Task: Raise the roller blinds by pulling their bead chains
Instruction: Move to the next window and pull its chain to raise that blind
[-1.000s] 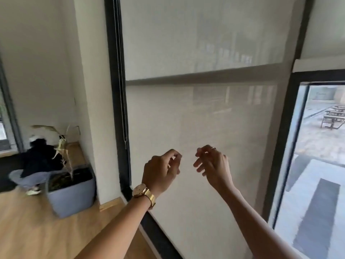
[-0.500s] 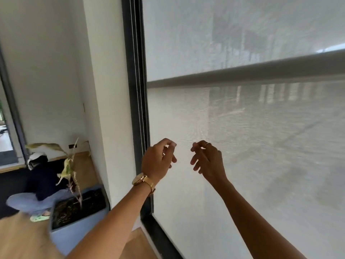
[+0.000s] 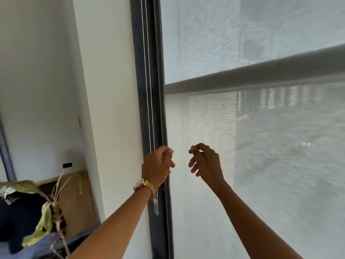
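Observation:
A pale, see-through roller blind (image 3: 261,165) covers the window on the right, with a grey horizontal bar (image 3: 261,73) across it. Its white bead chain (image 3: 148,90) hangs in two strands down the dark window frame (image 3: 138,71) and ends in a clear plastic piece (image 3: 155,207) below my wrist. My left hand (image 3: 156,168), with a gold watch on its wrist, is curled right over the chain, which passes behind it; whether the fingers grip it is hidden. My right hand (image 3: 205,161) hovers in front of the blind, fingers apart and holding nothing.
A white wall pillar (image 3: 108,109) stands left of the frame. A wilted potted plant (image 3: 46,217) sits at the lower left, with a dark-clothed person partly hidden behind it on the floor.
The view has swung left and closer to the frame. My left hand has moved left from in front of the blind onto the bead chain; my right hand followed and stays empty.

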`<action>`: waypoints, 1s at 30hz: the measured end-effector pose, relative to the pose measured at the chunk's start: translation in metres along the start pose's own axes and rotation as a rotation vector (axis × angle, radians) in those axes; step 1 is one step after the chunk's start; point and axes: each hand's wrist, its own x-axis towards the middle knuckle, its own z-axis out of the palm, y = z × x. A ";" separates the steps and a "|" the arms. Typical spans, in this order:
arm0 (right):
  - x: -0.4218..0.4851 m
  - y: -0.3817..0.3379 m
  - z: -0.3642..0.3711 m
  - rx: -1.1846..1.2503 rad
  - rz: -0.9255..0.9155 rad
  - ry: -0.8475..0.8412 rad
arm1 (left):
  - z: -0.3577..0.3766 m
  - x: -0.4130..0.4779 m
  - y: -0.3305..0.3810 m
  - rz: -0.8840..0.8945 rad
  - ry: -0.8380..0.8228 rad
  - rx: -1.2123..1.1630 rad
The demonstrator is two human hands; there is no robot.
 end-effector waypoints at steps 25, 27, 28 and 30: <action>0.401 0.012 0.255 -0.259 -0.224 0.375 | 0.041 0.312 -0.250 0.336 -0.072 0.146; 0.404 0.003 0.256 -0.249 -0.217 0.408 | 0.041 0.313 -0.250 0.324 -0.092 0.164; 0.404 -0.001 0.256 -0.315 -0.235 0.459 | 0.041 0.313 -0.249 0.321 -0.104 0.175; 0.405 -0.005 0.256 -0.473 -0.310 0.591 | 0.043 0.313 -0.247 0.308 -0.115 0.183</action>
